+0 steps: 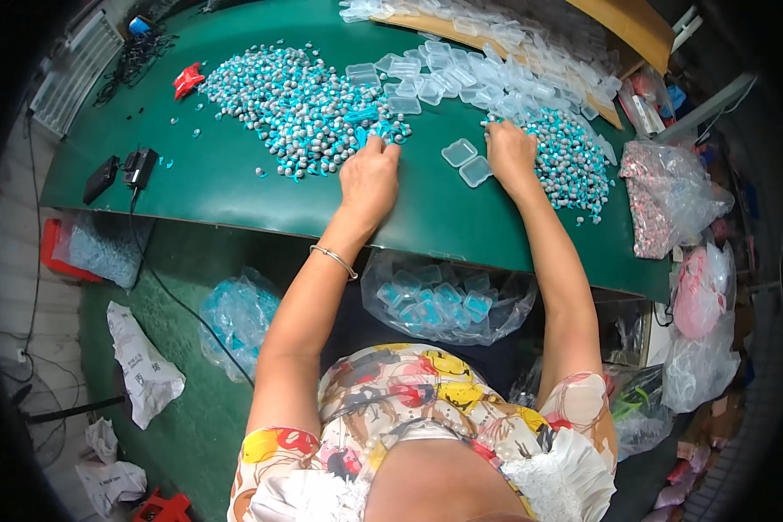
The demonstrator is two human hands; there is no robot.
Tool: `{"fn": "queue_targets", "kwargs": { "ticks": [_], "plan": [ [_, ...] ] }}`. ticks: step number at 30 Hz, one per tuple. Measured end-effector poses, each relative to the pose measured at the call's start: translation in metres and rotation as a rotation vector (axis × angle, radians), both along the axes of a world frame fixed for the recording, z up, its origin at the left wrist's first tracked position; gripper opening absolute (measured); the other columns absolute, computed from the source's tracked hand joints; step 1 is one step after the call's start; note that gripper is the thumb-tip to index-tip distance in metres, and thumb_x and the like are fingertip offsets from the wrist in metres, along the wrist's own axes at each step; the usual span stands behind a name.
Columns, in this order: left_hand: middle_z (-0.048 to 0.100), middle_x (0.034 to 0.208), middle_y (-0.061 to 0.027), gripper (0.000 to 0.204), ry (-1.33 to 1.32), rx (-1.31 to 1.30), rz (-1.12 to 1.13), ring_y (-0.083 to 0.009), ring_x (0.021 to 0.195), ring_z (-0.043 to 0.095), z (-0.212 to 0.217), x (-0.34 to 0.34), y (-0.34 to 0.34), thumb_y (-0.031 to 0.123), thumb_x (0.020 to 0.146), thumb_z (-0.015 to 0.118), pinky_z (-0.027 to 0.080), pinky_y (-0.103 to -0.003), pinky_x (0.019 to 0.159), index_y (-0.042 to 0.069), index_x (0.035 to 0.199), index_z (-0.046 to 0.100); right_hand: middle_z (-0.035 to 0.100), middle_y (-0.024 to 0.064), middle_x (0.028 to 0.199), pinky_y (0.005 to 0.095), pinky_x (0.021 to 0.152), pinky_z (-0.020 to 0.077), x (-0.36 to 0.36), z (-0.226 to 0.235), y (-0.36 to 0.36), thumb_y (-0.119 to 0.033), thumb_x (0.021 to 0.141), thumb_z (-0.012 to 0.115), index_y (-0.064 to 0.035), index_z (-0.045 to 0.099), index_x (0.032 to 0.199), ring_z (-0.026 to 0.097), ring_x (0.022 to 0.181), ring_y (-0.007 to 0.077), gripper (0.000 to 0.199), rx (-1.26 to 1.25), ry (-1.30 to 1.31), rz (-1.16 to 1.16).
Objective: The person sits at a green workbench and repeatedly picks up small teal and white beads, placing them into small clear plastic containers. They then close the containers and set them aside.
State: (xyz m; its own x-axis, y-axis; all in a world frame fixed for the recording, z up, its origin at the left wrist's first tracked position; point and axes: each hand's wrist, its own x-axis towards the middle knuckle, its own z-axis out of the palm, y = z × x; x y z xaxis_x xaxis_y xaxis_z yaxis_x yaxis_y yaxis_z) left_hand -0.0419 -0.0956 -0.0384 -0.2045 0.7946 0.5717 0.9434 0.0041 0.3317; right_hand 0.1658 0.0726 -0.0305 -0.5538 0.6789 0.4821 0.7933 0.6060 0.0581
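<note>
My left hand is closed at the near right edge of a wide pile of small grey-and-blue pieces. Bright blue plastic shows at its fingertips, its exact kind too small to tell. My right hand has its fingers curled together at the left edge of a second pile of the same pieces; whatever they hold is hidden. Between the hands, beside the right one, an opened clear plastic case lies flat, its two halves spread apart.
Many clear cases are heaped at the table's back. A red packet and black devices lie to the left. A bag of pink pieces stands at the right edge. Below the front edge, a clear bag holds blue-filled cases.
</note>
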Motion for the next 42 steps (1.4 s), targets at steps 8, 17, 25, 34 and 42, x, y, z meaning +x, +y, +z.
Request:
{"fn": "queue_targets", "kwargs": {
  "ticks": [8, 17, 25, 34, 42],
  "plan": [
    [0.067, 0.089, -0.0149, 0.012, -0.497, -0.036, -0.149, -0.0325, 0.079, 0.066, 0.01, 0.018, -0.027, 0.01, 0.085, 0.068, 0.052, -0.043, 0.069, 0.004, 0.096, 0.066, 0.063, 0.0129, 0.084, 0.047, 0.069, 0.05, -0.011, -0.003, -0.071, -0.007, 0.078, 0.064, -0.0079, 0.068, 0.091, 0.065, 0.08, 0.033, 0.014, -0.125, 0.184, 0.229],
    [0.068, 0.086, -0.0102, 0.014, -0.666, -0.064, -0.245, -0.0198, 0.067, 0.063, 0.018, 0.008, -0.04, 0.008, 0.083, 0.072, 0.051, -0.033, 0.063, 0.003, 0.096, 0.068, 0.063, 0.0134, 0.09, 0.0424, 0.074, 0.0518, -0.007, 0.033, -0.106, -0.003, 0.082, 0.063, -0.0043, 0.068, 0.093, 0.064, 0.083, 0.0332, 0.012, -0.549, 0.431, 0.435],
    [0.062, 0.086, -0.0103, 0.013, -0.286, -0.121, -0.275, -0.0298, 0.083, 0.062, 0.016, 0.015, -0.044, 0.011, 0.079, 0.072, 0.05, -0.041, 0.071, 0.005, 0.091, 0.07, 0.064, 0.0123, 0.089, 0.0456, 0.074, 0.0501, -0.02, 0.033, -0.127, -0.006, 0.081, 0.063, -0.0059, 0.067, 0.086, 0.064, 0.085, 0.0329, 0.006, -0.534, 0.168, 0.495],
    [0.06, 0.089, -0.0135, 0.029, -0.288, -0.173, -0.28, -0.0337, 0.09, 0.061, 0.015, 0.016, -0.054, 0.019, 0.078, 0.074, 0.05, -0.045, 0.076, 0.005, 0.101, 0.067, 0.063, 0.0127, 0.086, 0.045, 0.071, 0.0502, -0.037, 0.046, -0.117, -0.009, 0.082, 0.063, -0.0066, 0.065, 0.088, 0.064, 0.083, 0.0339, 0.007, -0.478, 0.203, 0.505],
    [0.058, 0.091, -0.0122, 0.046, -0.183, -0.149, -0.288, -0.0333, 0.091, 0.06, 0.015, 0.016, -0.051, 0.022, 0.077, 0.077, 0.048, -0.045, 0.077, 0.005, 0.117, 0.061, 0.063, 0.0066, 0.103, 0.0409, 0.079, 0.0497, -0.113, 0.016, -0.051, -0.001, 0.079, 0.064, -0.0099, 0.068, 0.101, 0.06, 0.098, 0.0282, 0.024, -0.08, 0.206, 0.695]
  ]
}}
